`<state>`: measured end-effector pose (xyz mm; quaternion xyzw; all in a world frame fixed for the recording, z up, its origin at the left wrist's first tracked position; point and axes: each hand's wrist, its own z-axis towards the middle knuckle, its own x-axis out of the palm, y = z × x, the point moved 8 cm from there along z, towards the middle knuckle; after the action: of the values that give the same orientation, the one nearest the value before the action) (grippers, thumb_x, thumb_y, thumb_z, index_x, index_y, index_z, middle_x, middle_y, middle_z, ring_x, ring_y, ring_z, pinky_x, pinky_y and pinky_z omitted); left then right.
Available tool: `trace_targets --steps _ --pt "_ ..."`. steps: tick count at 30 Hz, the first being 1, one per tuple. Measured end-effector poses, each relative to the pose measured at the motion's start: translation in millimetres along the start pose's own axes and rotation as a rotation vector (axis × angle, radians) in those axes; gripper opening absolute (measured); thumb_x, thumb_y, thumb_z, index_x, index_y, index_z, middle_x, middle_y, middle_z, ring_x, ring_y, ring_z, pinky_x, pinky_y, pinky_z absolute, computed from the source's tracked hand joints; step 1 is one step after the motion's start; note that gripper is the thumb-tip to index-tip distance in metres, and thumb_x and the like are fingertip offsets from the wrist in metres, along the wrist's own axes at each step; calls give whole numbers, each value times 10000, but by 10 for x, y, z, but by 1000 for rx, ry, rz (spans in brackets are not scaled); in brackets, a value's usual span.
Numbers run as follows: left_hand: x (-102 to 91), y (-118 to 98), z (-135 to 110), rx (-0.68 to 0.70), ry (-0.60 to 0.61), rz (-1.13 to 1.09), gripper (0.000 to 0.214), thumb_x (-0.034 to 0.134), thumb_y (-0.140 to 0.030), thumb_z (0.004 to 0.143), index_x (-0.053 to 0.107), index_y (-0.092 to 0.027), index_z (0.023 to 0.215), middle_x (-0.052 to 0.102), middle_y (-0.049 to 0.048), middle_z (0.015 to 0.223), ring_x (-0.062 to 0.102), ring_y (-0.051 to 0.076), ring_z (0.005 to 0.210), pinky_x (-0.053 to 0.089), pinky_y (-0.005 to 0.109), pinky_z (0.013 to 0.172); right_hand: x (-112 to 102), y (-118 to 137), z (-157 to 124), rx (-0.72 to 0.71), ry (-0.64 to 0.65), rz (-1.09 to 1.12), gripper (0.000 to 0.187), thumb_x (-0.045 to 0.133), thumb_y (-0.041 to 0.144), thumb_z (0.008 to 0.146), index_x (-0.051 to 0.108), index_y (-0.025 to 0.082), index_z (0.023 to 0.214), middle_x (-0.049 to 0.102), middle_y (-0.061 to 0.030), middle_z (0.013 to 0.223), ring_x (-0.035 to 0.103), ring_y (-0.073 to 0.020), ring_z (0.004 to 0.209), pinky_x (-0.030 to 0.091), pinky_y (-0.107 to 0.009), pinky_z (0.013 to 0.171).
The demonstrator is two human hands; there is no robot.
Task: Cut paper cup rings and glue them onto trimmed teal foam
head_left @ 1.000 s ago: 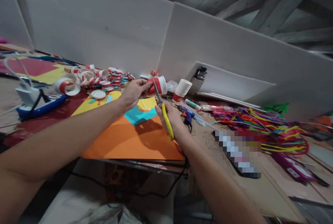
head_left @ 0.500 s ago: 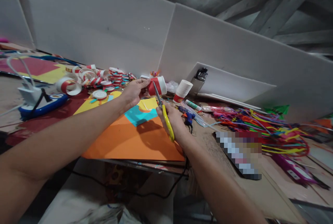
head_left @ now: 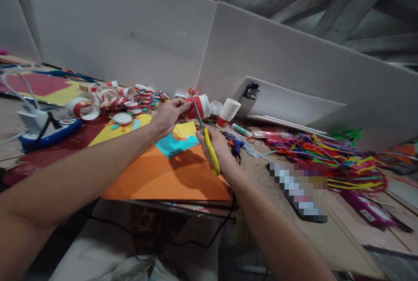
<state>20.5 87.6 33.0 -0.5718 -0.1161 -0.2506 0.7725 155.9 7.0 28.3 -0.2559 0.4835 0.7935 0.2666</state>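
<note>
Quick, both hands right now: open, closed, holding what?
Left hand: closed around the red-and-white paper cup, held on its side.
Right hand: closed on the yellow-handled scissors, blades at the cup.

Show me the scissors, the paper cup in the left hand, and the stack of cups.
scissors (head_left: 211, 154): head view, on the yellow handle.
paper cup (head_left: 204, 105): head view, on its white band.
stack of cups (head_left: 229, 110): head view, on the white side wall.

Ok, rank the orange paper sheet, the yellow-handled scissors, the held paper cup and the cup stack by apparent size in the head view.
1. orange paper sheet
2. yellow-handled scissors
3. held paper cup and cup stack: they look alike, so no ranking between them.
</note>
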Motion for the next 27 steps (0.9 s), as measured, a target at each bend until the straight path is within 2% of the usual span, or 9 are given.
trace_targets --steps 4,7,10,13,17,27 --pt "0 0 -6 3 28 -4 248 772 -263 713 562 -133 682 618 -12 625 566 72 523 436 181 507 -22 5 -22 -7 -48 -27 285 445 453 860 496 213 717 481 21 597 458 -128 547 345 -239 531" --pt "0 36 4 -45 66 -32 268 766 -330 721 589 -128 718 642 18 663 585 89 548 451 193 510 -48 28 -35 -25 -68 -57 292 442 449 858 496 211 697 463 21 595 440 -126 558 336 -240 539" --pt "-64 72 37 -105 31 -71 278 725 -377 759 602 -127 746 652 37 693 601 111 567 480 220 512 -50 50 -44 -40 -50 -94 294 442 442 863 504 208 695 467 19 605 436 -126 570 326 -245 553" --pt "-127 62 57 -122 -28 -90 187 697 -288 787 611 -123 772 651 34 700 594 103 559 476 208 490 -45 65 -51 -47 -34 -120 278 440 423 867 516 205 711 472 20 612 433 -123 571 319 -248 563" --pt "-120 23 30 -137 -58 -105 104 633 -182 825 599 -117 752 595 4 618 537 72 494 442 173 442 -29 72 -52 -54 -15 -141 278 428 413 872 499 204 703 468 21 616 434 -123 580 317 -247 571" --pt "-124 4 16 -134 -71 -100 123 616 -159 831 572 -126 721 586 -1 614 538 76 502 456 177 450 -30 86 -62 -63 -21 -152 286 429 406 874 485 206 676 481 17 613 436 -126 580 325 -247 576"
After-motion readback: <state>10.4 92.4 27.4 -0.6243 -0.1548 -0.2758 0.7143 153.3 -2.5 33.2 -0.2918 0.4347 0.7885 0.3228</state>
